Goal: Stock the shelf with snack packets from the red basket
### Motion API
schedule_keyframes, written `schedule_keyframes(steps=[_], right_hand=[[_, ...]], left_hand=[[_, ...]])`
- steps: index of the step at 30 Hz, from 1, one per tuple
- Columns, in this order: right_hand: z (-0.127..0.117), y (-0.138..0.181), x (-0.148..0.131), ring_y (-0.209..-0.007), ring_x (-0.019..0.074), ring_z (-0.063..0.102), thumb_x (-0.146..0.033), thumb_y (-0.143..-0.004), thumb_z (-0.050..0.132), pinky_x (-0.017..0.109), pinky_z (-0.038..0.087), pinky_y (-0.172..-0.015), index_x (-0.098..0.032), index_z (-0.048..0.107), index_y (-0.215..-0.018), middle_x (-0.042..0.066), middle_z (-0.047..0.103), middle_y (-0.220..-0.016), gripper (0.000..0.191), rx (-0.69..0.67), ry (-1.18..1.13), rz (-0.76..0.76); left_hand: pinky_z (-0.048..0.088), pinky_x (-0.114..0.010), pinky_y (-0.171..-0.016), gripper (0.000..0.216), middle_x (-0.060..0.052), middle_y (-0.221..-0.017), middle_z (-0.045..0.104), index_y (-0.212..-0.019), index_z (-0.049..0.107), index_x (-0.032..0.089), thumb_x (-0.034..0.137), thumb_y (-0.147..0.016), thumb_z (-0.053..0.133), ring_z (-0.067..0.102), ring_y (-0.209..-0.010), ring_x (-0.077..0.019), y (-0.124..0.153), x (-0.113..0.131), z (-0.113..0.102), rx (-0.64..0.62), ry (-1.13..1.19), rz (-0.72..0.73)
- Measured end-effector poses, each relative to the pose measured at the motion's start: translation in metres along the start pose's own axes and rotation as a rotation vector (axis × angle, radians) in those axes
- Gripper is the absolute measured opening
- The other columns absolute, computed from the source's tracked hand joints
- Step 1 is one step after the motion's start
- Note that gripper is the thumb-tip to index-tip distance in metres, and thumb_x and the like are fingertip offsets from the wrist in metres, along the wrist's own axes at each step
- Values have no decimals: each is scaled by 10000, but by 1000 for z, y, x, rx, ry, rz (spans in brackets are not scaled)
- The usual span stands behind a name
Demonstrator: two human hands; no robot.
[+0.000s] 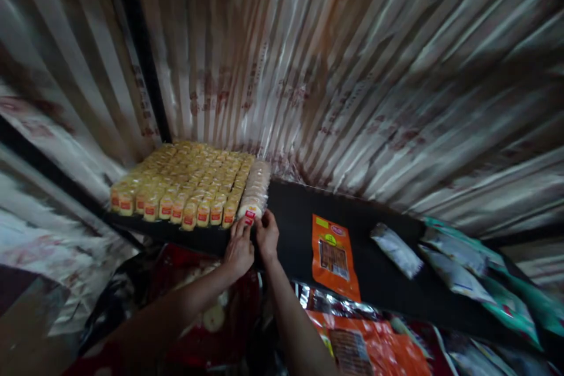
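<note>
Both my hands reach up to the front edge of a black shelf (388, 282). My left hand (238, 249) and my right hand (267, 235) have their fingertips on the near end of a pale packet row (254, 191), pressing it from the front with curled fingers. That row lies at the right side of a block of several yellow snack packets (185, 179) with red labels, stacked in rows at the shelf's left end.
A corrugated metal wall (352, 70) rises behind the shelf. An orange packet (332, 255) lies flat mid-shelf, a silvery packet (396, 249) beyond it, green-edged packets (476, 270) at the right. More orange and red packets (365, 346) lie below.
</note>
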State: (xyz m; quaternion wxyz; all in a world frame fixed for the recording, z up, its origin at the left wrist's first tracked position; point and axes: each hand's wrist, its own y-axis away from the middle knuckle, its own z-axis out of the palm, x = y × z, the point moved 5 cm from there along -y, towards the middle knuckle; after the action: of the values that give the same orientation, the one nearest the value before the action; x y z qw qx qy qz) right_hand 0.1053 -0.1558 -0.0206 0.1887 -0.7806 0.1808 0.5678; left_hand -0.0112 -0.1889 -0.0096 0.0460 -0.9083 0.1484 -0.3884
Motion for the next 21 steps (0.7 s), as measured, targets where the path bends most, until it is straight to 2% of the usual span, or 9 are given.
schedule_keyframes(steps=[5,11,14,18,21], right_hand=[[0,-1,-2,-1028,208,605,-413,-762,520,334,447,-927,-149,584,-1159,114,656,-1135,482,-19,-20,-8],[0,-7,1,-953,216,619,-417,-732,540,360,457,-903,-146,590,-1108,113,671,-1057,466,-31,-5,11],[1,-7,2,-950,215,620,-417,-729,548,357,462,-898,-146,586,-1100,115,669,-1055,461,-47,-5,15],[-4,8,-4,-1051,234,587,-414,-728,561,364,443,-941,-114,545,-1173,158,618,-1166,538,-1,-6,53],[-11,35,-12,-1109,234,553,-402,-772,509,355,425,-963,-106,530,-1197,168,581,-1218,518,71,35,42]], left_hand=[[295,-476,-1129,582,-178,-1444,378,-1318,476,55,75,-738,443,280,-1367,-310,-4,4,-5,-36,-16,-9],[283,-485,-1126,526,-217,-1420,392,-1290,487,4,119,-780,434,292,-1351,-339,-10,9,-9,-66,-73,-19],[289,-496,-1121,532,-205,-1423,389,-1292,485,27,115,-769,452,299,-1346,-338,-9,8,-8,-49,-60,-15],[297,-485,-1125,521,-172,-1444,369,-1277,506,75,80,-759,449,271,-1371,-312,-4,7,-8,-44,-19,-11],[313,-458,-1128,471,-159,-1449,361,-1220,553,86,49,-772,415,270,-1377,-283,6,4,-11,-65,-3,6]])
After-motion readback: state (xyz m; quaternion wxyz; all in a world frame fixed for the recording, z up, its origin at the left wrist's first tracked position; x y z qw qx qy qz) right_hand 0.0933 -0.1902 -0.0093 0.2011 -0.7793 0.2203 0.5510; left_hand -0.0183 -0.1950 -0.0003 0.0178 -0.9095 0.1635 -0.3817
